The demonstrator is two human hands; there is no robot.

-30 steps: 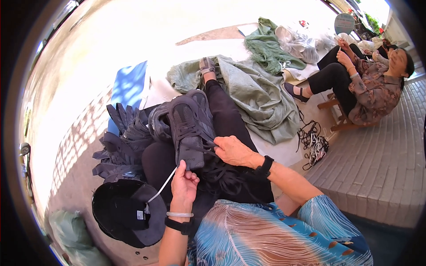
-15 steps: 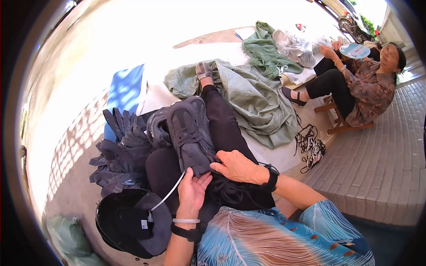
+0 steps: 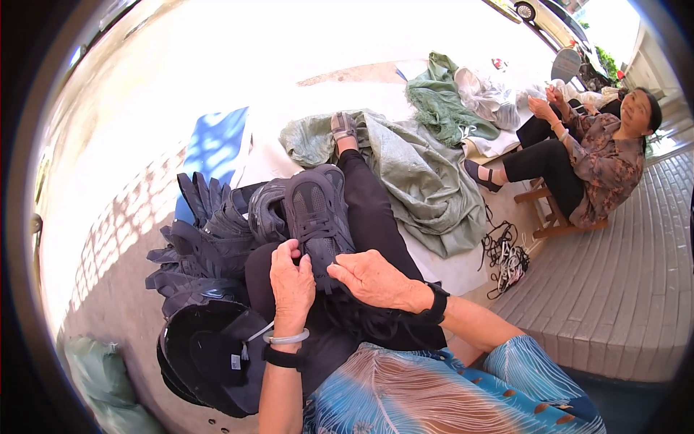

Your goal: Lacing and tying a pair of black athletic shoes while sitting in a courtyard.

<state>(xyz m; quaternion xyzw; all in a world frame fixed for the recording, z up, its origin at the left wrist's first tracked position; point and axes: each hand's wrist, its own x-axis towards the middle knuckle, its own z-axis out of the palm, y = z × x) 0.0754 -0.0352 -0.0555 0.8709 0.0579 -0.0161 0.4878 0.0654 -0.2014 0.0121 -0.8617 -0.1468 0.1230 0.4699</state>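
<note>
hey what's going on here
A seated person has a dark grey sneaker at the lap, toe pointing away, laces across its front. The left hand and right hand are at its near end; their exact grip is hard to see. More dark shoes are piled to the left, above an upturned black cap. Another person sits on a wooden stool at right.

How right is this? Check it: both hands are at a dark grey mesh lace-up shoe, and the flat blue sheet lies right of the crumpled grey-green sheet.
One side is wrong: the head view shows the flat blue sheet left of the crumpled grey-green sheet. The left hand and right hand are at the dark grey mesh shoe.
</note>
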